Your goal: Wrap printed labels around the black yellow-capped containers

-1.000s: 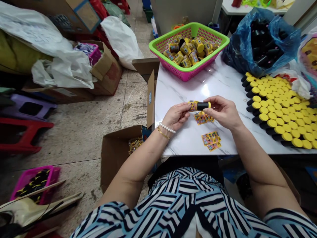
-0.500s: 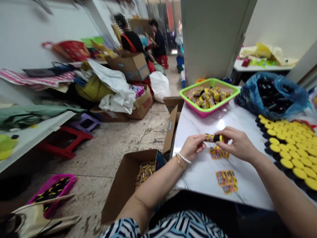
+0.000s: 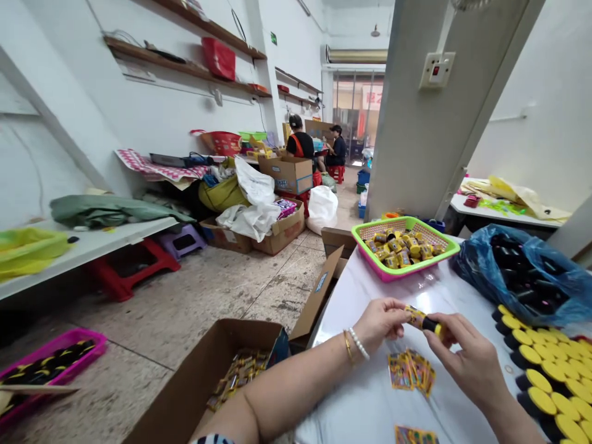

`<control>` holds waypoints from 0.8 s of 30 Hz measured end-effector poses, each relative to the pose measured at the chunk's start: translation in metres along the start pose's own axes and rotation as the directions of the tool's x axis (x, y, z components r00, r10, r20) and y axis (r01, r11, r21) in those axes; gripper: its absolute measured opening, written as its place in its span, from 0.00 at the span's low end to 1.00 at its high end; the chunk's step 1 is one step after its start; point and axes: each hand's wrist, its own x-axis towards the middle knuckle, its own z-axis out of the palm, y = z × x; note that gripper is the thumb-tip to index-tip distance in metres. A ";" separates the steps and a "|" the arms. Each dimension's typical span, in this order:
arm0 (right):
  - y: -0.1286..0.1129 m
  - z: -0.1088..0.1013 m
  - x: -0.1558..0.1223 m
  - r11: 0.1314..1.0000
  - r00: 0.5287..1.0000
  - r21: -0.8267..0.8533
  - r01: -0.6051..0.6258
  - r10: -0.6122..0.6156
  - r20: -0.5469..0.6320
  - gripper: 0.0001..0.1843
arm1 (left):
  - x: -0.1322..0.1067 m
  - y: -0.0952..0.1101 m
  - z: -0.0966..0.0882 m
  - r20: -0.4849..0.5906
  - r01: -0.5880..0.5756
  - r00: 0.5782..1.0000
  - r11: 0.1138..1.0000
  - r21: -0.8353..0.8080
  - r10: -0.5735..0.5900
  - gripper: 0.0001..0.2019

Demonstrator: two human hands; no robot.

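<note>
Over the near part of the table, my right hand (image 3: 469, 351) is closed around the black, yellow-ended part of a small cylinder (image 3: 430, 323). My left hand (image 3: 380, 322), with a pearl bracelet and a gold bangle at the wrist, pinches the other end, where a yellow printed label (image 3: 415, 315) shows. Whether the label is fully stuck down I cannot tell. Below the hands lies a fanned pile of printed label cards (image 3: 411, 371). More label cards (image 3: 415, 435) are cut off by the bottom edge. To the right, black cylinders with yellow tops (image 3: 539, 394) stand in packed rows.
A green-and-pink basket (image 3: 407, 271) of labelled cylinders stands at the table's far end, beside a blue plastic bag (image 3: 481, 265) of black pieces. Left of the table, an open carton (image 3: 171, 382) holds more labelled pieces. Two people (image 3: 300, 143) sit far back.
My view has tilted up and turned, so the hands and table now appear lower in the picture. Both hands keep hold of the same cylinder, which slants more.
</note>
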 end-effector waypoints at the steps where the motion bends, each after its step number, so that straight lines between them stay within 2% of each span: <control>1: 0.000 0.000 0.000 1.000 1.000 0.000 0.004 -0.004 -0.015 0.13 | 0.002 -0.003 -0.003 -0.037 -0.030 0.999 0.999 0.027 0.031 0.31; 3: -0.001 0.000 0.001 1.000 0.999 0.006 -0.012 0.012 -0.049 0.14 | 0.006 -0.005 -0.009 -0.117 -0.088 0.989 0.995 0.042 0.093 0.34; 5: -0.002 0.001 0.001 0.999 0.996 0.021 -0.044 0.045 -0.073 0.16 | 0.006 -0.003 -0.012 -0.116 -0.109 0.987 0.994 -0.006 0.107 0.36; 6: -0.004 0.001 0.002 0.998 0.996 0.036 -0.056 0.058 -0.072 0.16 | 0.005 -0.002 -0.013 -0.068 -0.096 0.993 0.995 -0.037 0.093 0.37; 8: -0.005 0.004 0.002 0.994 0.996 0.084 -0.067 0.071 -0.053 0.15 | 0.004 -0.001 -0.013 0.096 -0.050 0.994 0.997 -0.063 0.056 0.40; 11: -0.004 0.010 0.003 0.981 0.995 0.171 -0.088 0.095 -0.032 0.14 | 0.004 -0.002 -0.011 0.236 0.033 0.972 0.999 -0.034 -0.024 0.32; 14: 0.000 0.014 0.004 0.974 0.993 0.199 -0.109 0.115 -0.015 0.18 | 0.007 -0.002 -0.013 0.209 0.035 0.977 0.999 -0.034 -0.027 0.27; 19: -0.001 0.014 0.003 0.981 0.994 0.164 -0.100 0.105 -0.023 0.22 | 0.009 0.005 -0.017 0.215 0.025 0.976 0.999 -0.043 -0.015 0.25; 24: 0.000 0.022 0.002 0.989 1.000 0.145 -0.019 0.022 -0.017 0.16 | 0.012 0.002 -0.017 0.254 -0.082 0.965 0.994 0.077 0.060 0.21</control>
